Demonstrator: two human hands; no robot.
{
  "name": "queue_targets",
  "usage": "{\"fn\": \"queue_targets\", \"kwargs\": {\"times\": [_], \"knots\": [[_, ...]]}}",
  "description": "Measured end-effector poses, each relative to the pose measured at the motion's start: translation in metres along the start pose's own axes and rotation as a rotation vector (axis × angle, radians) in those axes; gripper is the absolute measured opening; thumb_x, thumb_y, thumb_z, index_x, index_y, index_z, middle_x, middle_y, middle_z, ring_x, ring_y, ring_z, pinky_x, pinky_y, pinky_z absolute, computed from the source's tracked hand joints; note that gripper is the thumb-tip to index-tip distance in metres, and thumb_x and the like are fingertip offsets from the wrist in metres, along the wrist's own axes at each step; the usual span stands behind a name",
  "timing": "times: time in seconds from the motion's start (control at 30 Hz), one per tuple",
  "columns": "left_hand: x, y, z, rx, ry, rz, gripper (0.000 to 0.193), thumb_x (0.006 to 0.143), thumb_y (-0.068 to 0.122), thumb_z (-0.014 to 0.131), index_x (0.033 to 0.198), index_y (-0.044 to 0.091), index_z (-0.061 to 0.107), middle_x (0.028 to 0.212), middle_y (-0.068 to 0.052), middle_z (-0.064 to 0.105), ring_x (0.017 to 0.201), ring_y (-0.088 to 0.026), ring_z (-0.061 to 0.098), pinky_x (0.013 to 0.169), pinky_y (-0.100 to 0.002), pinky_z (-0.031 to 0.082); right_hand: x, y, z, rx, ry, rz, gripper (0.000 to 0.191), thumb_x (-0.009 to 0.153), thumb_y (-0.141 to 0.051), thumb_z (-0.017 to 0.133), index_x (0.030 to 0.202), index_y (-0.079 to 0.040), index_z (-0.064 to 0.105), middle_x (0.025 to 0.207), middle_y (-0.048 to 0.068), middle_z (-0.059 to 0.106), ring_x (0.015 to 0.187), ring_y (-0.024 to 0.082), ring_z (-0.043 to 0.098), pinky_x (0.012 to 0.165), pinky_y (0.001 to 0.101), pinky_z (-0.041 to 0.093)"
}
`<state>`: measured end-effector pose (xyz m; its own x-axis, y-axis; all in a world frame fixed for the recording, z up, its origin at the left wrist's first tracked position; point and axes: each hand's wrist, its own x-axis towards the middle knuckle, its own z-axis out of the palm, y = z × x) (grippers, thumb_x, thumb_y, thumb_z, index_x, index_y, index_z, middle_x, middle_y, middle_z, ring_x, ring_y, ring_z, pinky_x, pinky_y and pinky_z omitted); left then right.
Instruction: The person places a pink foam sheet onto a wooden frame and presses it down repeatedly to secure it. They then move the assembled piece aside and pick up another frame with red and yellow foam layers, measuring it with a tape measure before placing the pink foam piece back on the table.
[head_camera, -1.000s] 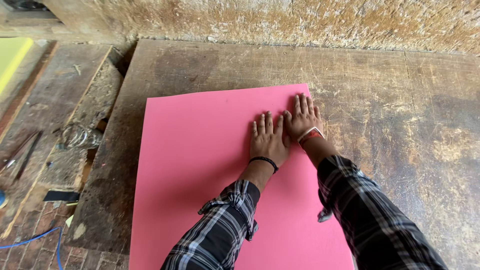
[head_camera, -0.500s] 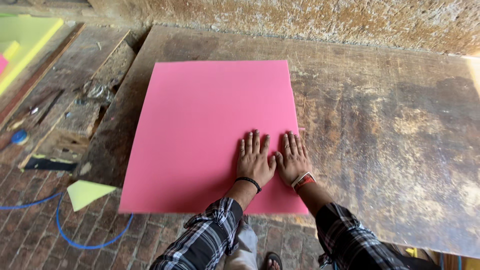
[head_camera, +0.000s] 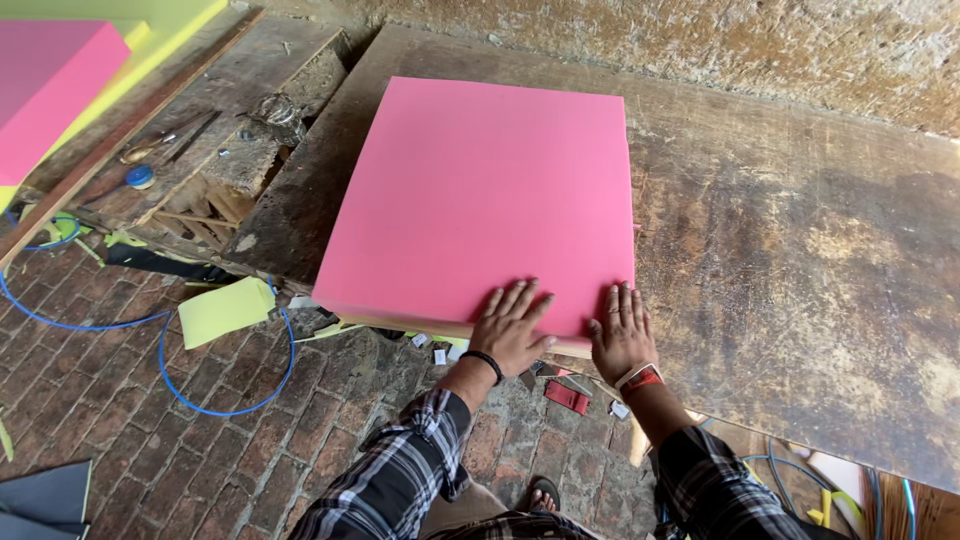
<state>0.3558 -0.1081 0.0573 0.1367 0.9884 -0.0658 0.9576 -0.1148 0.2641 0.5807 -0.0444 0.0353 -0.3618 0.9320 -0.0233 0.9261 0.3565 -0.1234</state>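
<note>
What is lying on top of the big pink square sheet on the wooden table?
Only two hands lie flat on the big pink square sheet, near its front edge: the left hand and the right hand. The wooden table beneath is covered there.

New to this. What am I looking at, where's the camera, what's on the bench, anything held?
One view only, from a camera worn on the person's head, looking down at their own bare hands; no robot. The left hand and right hand lie flat, fingers spread, on the near edge of a pink stack of sheets. The stack rests on a worn wooden bench, its near edge overhanging. Nothing is gripped, only pressed. Below are a brick floor, a blue cable and a yellow paper scrap.
</note>
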Motion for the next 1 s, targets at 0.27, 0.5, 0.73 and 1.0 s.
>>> {"fn": "queue_targets", "kwargs": {"times": [0.27,0.5,0.73,1.0], "knots": [[-0.031,-0.165,-0.043,-0.014,0.13,-0.322,0.082,0.098,0.068,0.036,0.164,0.026,0.013,0.172,-0.011,0.003,0.158,-0.029,0.003,0.125,-0.052,-0.001,-0.004,-0.04,0.001,0.042,0.044,0.351,0.08,0.101,-0.066,0.016,0.165,-0.023,0.0,0.172,0.009,-0.006,0.16,0.029,-0.008,0.129,0.0549,-0.002],[-0.04,-0.239,-0.06,0.069,-0.042,-0.132,0.088,0.097,0.075,0.03,0.165,0.024,0.007,0.171,-0.015,-0.001,0.156,-0.034,0.001,0.123,-0.055,-0.003,0.026,-0.227,0.003,-0.062,-0.228,0.235,0.086,0.091,-0.082,0.016,0.162,-0.04,-0.005,0.171,0.009,-0.016,0.155,0.035,-0.015,0.12,0.0617,-0.008],[0.011,-0.273,-0.073,0.001,-0.052,0.029,0.078,0.097,0.074,0.027,0.163,0.034,0.013,0.172,-0.006,0.003,0.158,-0.03,0.003,0.125,-0.056,-0.002,0.07,-0.283,-0.003,-0.006,-0.161,0.16,0.08,0.093,-0.079,0.022,0.162,-0.042,0.004,0.171,0.006,-0.01,0.156,0.028,-0.01,0.121,0.06,-0.007],[0.088,-0.29,-0.087,-0.046,0.023,-0.001,0.077,0.096,0.071,0.035,0.162,0.035,0.019,0.172,-0.006,0.008,0.157,-0.029,0.006,0.123,-0.059,0.0,0.167,-0.256,-0.015,-0.026,-0.149,0.189,0.079,0.092,-0.076,0.03,0.162,-0.044,0.01,0.172,0.006,-0.002,0.158,0.027,-0.002,0.12,0.0638,-0.002]]}}
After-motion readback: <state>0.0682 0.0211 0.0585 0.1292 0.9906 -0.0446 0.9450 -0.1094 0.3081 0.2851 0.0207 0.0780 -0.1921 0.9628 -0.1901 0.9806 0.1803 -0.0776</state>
